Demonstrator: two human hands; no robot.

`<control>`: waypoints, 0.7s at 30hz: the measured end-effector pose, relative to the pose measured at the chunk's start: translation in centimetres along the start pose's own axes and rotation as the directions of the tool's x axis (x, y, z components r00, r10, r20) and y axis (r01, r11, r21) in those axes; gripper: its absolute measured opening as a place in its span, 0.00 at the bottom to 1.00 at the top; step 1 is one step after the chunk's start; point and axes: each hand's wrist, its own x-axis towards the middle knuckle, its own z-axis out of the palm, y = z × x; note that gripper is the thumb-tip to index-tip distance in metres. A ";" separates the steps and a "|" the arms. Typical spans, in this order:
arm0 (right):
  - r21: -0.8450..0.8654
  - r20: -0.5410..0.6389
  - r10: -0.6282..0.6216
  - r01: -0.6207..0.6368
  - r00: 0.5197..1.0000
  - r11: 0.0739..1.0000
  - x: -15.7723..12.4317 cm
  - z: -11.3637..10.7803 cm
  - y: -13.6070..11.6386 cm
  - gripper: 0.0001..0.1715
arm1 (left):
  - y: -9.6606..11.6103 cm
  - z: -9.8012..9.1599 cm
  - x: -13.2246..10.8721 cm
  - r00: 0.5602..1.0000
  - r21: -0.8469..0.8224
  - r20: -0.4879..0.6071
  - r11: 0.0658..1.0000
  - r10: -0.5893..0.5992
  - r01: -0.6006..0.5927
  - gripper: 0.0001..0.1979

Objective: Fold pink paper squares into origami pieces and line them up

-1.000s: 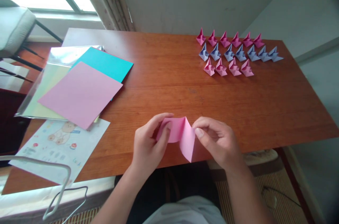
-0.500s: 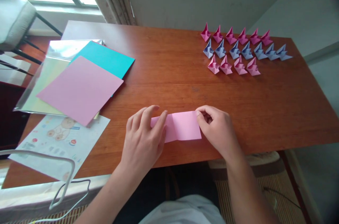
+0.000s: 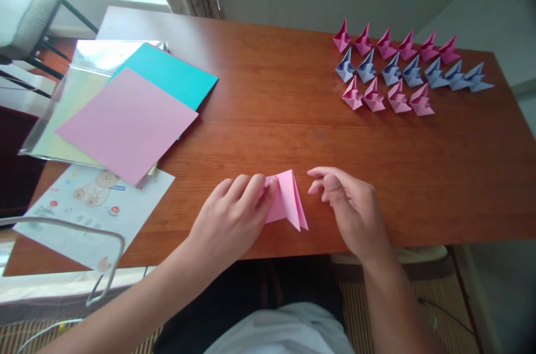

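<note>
Head view: left hand point(image 3: 234, 214) grips the folded pink paper point(image 3: 285, 202); right hand point(image 3: 354, 209), half spread, is near it.

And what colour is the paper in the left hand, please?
The folded paper is pink, seen in the head view.

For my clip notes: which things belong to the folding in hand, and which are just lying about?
Folding in hand:
small folded pink paper, held by the left hand
right hand, nearby but apart

Seemingly lying about:
pointed magenta, blue and pink folded paper figures, in rows
flat pink paper sheet
flat turquoise paper sheet
white bear-printed paper sheet
</note>
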 end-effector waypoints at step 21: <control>-0.396 0.036 -0.141 0.144 0.989 0.907 2.3 -0.9 0.7 0.05 | -0.8 0.0 1.9 0.990 0.024 0.020 0.989 0.143 -0.143 0.12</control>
